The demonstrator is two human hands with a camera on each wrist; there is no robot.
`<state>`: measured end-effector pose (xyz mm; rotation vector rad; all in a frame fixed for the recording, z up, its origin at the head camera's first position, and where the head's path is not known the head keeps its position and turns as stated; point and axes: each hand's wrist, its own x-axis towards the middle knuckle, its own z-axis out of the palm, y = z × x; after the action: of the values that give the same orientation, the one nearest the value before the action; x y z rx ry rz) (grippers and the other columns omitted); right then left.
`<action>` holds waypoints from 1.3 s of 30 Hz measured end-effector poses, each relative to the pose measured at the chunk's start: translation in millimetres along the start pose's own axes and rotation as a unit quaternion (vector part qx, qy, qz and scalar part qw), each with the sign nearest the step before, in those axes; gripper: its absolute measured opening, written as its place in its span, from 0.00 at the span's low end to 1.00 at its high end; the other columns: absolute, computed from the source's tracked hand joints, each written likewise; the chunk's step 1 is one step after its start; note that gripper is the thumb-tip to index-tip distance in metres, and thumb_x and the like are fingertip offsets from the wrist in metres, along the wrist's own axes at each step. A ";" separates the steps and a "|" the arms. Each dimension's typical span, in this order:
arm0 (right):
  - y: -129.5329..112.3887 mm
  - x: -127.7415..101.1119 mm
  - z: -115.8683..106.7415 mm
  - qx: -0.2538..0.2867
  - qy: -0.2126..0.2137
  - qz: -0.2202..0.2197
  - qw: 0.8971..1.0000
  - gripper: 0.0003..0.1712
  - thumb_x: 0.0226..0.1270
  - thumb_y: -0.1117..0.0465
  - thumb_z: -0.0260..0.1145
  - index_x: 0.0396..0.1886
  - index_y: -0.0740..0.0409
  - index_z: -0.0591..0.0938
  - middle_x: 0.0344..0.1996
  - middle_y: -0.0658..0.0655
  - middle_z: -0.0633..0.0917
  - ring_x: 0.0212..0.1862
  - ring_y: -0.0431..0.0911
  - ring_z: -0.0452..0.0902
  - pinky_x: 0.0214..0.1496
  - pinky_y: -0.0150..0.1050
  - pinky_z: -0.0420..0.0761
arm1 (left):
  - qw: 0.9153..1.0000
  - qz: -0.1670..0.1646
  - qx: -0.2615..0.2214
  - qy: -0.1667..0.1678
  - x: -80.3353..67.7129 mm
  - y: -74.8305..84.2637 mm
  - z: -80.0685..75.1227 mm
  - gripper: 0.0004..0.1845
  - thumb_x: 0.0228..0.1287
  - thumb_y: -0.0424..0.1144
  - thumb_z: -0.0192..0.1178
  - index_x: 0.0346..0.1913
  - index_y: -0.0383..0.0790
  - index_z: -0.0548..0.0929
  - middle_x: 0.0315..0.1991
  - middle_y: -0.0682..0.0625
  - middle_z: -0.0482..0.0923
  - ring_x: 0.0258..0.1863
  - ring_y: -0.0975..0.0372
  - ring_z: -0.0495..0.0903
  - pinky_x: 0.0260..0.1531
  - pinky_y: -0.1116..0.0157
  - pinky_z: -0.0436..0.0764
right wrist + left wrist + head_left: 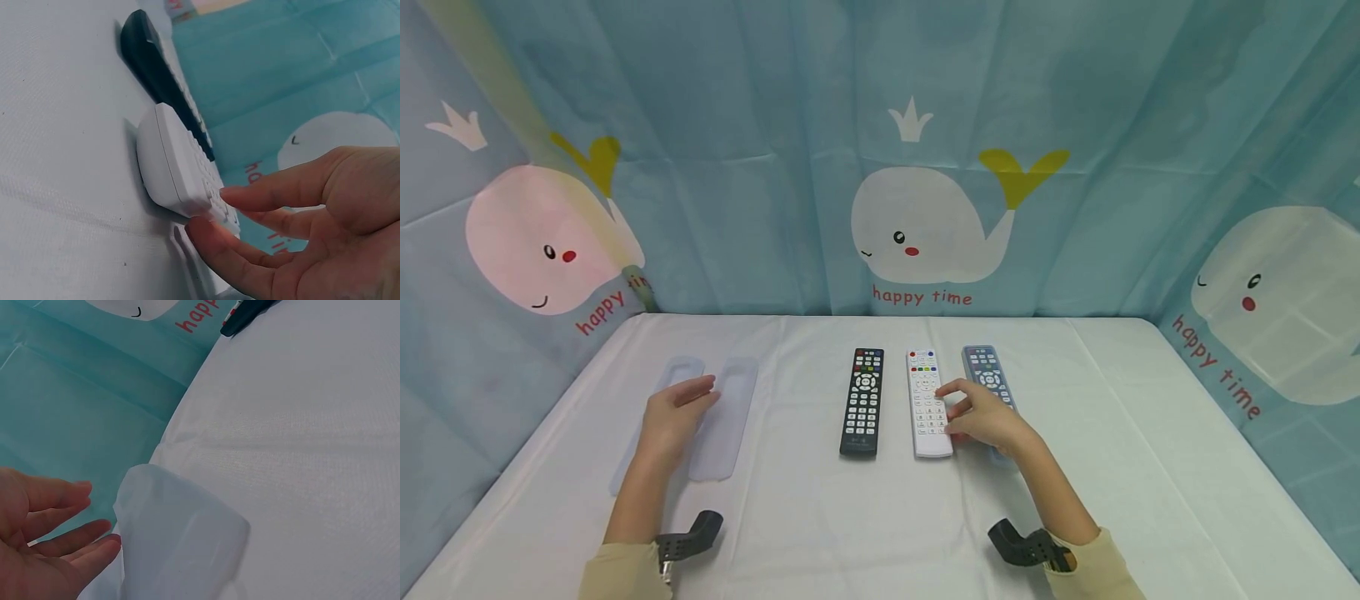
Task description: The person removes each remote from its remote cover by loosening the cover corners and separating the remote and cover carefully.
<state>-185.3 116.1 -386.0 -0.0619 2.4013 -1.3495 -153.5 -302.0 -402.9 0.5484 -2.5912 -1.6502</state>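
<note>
A white-covered counter (820, 525) fills the lower frame, and behind it a blue-green curtain (760, 83) spans the top. Pale whales (921, 229) are printed on the curtain at left, centre and right, each with red lettering (921, 297) beneath. At centre left, the left hand (673, 421) is above two translucent covers (722, 437), partly hiding both. Near the middle of the frame, a black remote (862, 402) lies left of a white remote (925, 406), the two apart. The right hand (988, 417) is at the white remote's right edge, fingers partly bent, overlapping a blue-grey remote (987, 367). Dark wrist devices (694, 537) and beige cuffs (625, 571) show at the bottom.
</note>
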 end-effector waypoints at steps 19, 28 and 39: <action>-1.2 -1.7 -15.8 0.011 -0.008 -0.019 1.000 0.29 0.70 0.72 0.65 0.70 0.67 0.75 0.44 0.65 0.82 0.38 0.50 0.84 0.42 0.42 0.88 | 0.999 0.011 -0.046 0.005 -0.6 5.7 -0.1 0.29 0.83 0.39 0.54 0.78 0.31 0.66 0.76 0.33 0.68 0.51 0.76 0.79 0.54 0.80 0.79; 3.4 -0.8 -21.5 0.023 0.000 -0.026 0.999 0.29 0.70 0.71 0.65 0.70 0.68 0.74 0.45 0.66 0.83 0.41 0.53 0.87 0.47 0.47 0.90 | 0.995 0.033 -0.092 0.004 0.3 9.0 6.7 0.27 0.82 0.36 0.56 0.76 0.28 0.68 0.74 0.30 0.69 0.43 0.84 0.79 0.51 0.80 0.80; 3.0 -0.9 -30.7 0.012 0.020 -0.022 0.999 0.28 0.76 0.68 0.64 0.72 0.69 0.72 0.52 0.71 0.82 0.48 0.58 0.86 0.50 0.47 0.90 | 0.993 0.045 -0.111 -0.002 -3.0 17.8 17.8 0.27 0.82 0.37 0.56 0.75 0.27 0.69 0.66 0.40 0.78 0.44 0.81 0.82 0.52 0.78 0.82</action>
<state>-194.8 142.8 -373.9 -0.0831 2.4300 -1.4119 -159.3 -278.8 -394.5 0.4099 -2.3531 -1.8748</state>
